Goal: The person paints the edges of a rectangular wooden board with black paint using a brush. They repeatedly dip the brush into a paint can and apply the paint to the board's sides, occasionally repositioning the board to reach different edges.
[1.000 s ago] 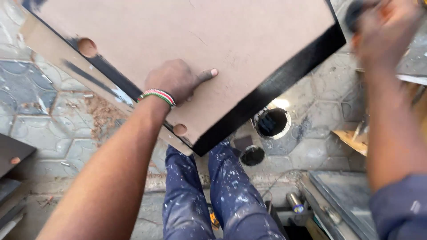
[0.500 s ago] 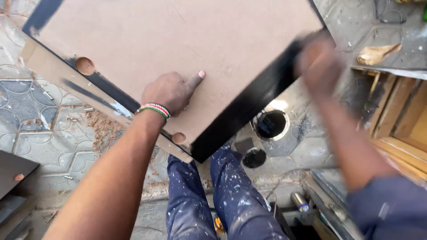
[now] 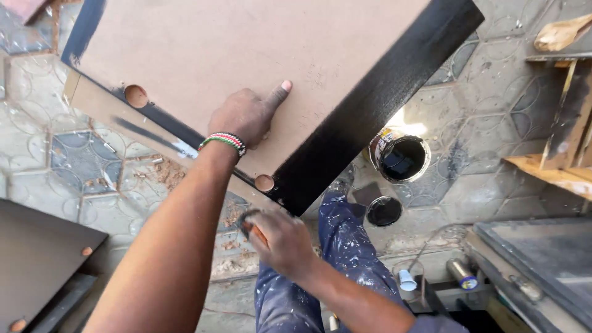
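Observation:
A brown fibreboard panel (image 3: pixel 234 55) with black-painted edges and two round holes rests tilted over my knees. My left hand (image 3: pixel 246 114) presses flat on its face, index finger pointing up-right; a beaded band circles that wrist. My right hand (image 3: pixel 280 237) is just below the panel's near corner, closed on a small brush (image 3: pixel 251 227) with an orange handle, blurred. The panel's right edge strip (image 3: pixel 376 105) is painted black.
An open tin of black paint (image 3: pixel 401 157) stands on the paved ground right of the panel, its lid (image 3: pixel 383 211) beside it. A dark panel (image 3: pixel 37 259) lies at lower left. Wooden frames (image 3: pixel 567 142) and a grey board (image 3: pixel 542 259) sit at right.
My right hand has swept from the upper right, along the black edge, down to below the panel's near corner. The left hand stays pressed on the panel; the view has shifted a little.

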